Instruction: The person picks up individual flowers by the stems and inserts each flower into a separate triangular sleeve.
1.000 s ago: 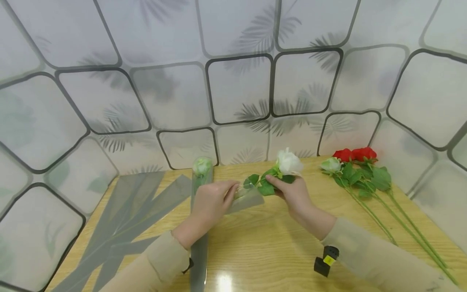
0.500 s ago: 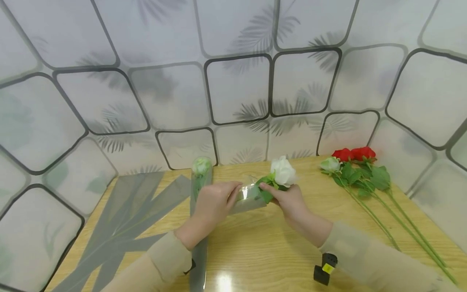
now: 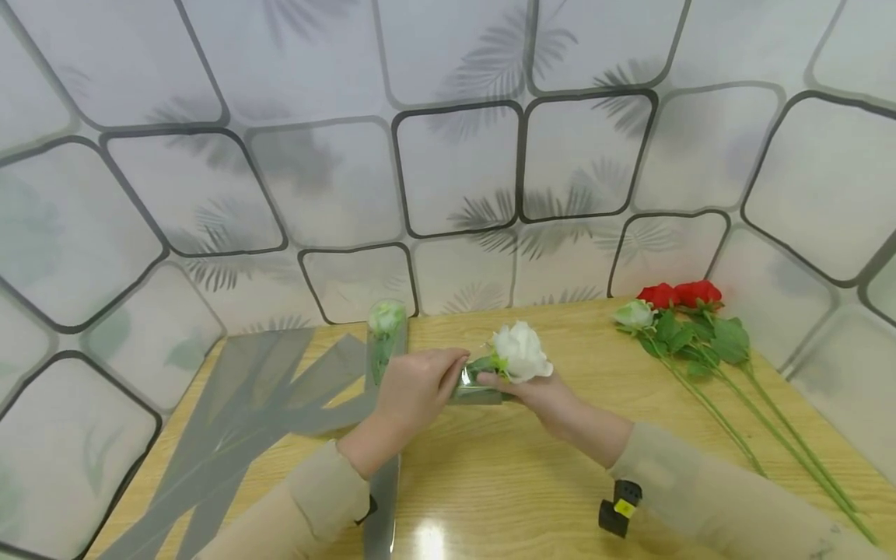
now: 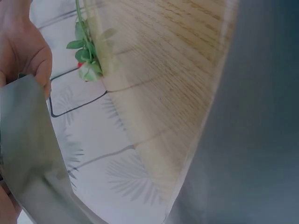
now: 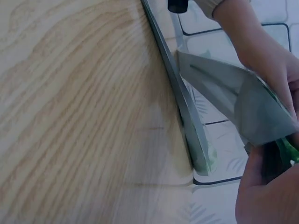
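Note:
My left hand (image 3: 420,385) pinches the mouth of a clear grey plastic flower sleeve (image 3: 479,395) over the middle of the table. My right hand (image 3: 542,397) holds a white rose (image 3: 519,351) just below its bloom, the thumb along the green leaves at the sleeve's mouth. The rose's stem runs into the sleeve; its lower part is hidden by the left hand and plastic. From the right wrist view, the sleeve (image 5: 266,112) slopes away below the left hand (image 5: 273,60). Under the left forearm lies another sleeve with a pale green-white rose (image 3: 386,319) inside.
Several flat grey sleeves (image 3: 231,420) lie overlapping on the left of the wooden table (image 3: 532,482). On the right are loose long-stemmed roses: red ones (image 3: 679,295) and a pale green-white one (image 3: 635,314). A patterned curtain (image 3: 462,171) stands close behind the table.
My right hand has moved left and down with the white rose, and its leaves have slid into the sleeve's mouth. The sleeve's tail left of my left forearm has swung farther back.

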Motion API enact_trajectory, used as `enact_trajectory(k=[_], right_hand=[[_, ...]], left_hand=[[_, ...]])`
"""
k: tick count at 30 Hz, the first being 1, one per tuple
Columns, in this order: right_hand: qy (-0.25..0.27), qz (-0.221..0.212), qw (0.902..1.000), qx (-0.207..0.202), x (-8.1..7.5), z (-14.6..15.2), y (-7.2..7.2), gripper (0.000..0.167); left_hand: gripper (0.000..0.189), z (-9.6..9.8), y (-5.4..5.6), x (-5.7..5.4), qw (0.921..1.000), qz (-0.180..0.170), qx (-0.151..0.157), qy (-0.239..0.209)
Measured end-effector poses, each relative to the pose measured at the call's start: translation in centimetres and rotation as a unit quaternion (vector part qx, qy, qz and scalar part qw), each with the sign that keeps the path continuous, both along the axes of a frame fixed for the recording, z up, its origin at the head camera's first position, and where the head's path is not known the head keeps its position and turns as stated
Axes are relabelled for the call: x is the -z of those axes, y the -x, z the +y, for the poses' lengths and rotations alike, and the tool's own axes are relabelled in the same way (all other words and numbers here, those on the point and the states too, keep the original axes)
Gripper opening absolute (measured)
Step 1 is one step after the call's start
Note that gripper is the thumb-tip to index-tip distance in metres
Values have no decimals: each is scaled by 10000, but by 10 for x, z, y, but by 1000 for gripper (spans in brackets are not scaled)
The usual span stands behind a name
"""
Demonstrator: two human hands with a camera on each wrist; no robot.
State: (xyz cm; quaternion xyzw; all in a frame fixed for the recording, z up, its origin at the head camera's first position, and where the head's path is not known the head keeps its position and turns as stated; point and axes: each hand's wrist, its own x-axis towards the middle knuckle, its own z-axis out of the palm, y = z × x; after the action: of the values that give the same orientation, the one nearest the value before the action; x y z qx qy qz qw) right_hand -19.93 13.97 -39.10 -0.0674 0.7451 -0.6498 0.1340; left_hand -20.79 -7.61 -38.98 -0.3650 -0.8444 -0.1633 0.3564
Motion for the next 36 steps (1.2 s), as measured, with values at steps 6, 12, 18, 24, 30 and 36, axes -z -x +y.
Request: enact_trajectory(k=[6, 12, 18, 24, 30, 36], right_hand=[[381, -404, 9984, 119, -1, 14, 2, 63], [-355, -336, 9980, 401, -4, 34, 3, 54], [-953, 263, 9933, 592, -5, 41, -6, 84], [-1057, 1471, 9817, 582, -6, 38, -21, 75], [-1265, 1934, 9715, 523, -4, 32, -23, 69], [-1409, 2128, 9659, 437, -3, 27, -21, 67]], left_hand=[[10, -4, 1, -1, 9996, -137, -199, -134], [11, -9, 5, -5, 9982, -234, -372, -401], [11, -12, 9, -5, 9975, -211, -455, -506], [12, -13, 12, -7, 9972, -294, -490, -492], [13, -12, 13, -9, 9973, -262, -613, -306], [15, -9, 13, -11, 9962, -357, -792, 24]])
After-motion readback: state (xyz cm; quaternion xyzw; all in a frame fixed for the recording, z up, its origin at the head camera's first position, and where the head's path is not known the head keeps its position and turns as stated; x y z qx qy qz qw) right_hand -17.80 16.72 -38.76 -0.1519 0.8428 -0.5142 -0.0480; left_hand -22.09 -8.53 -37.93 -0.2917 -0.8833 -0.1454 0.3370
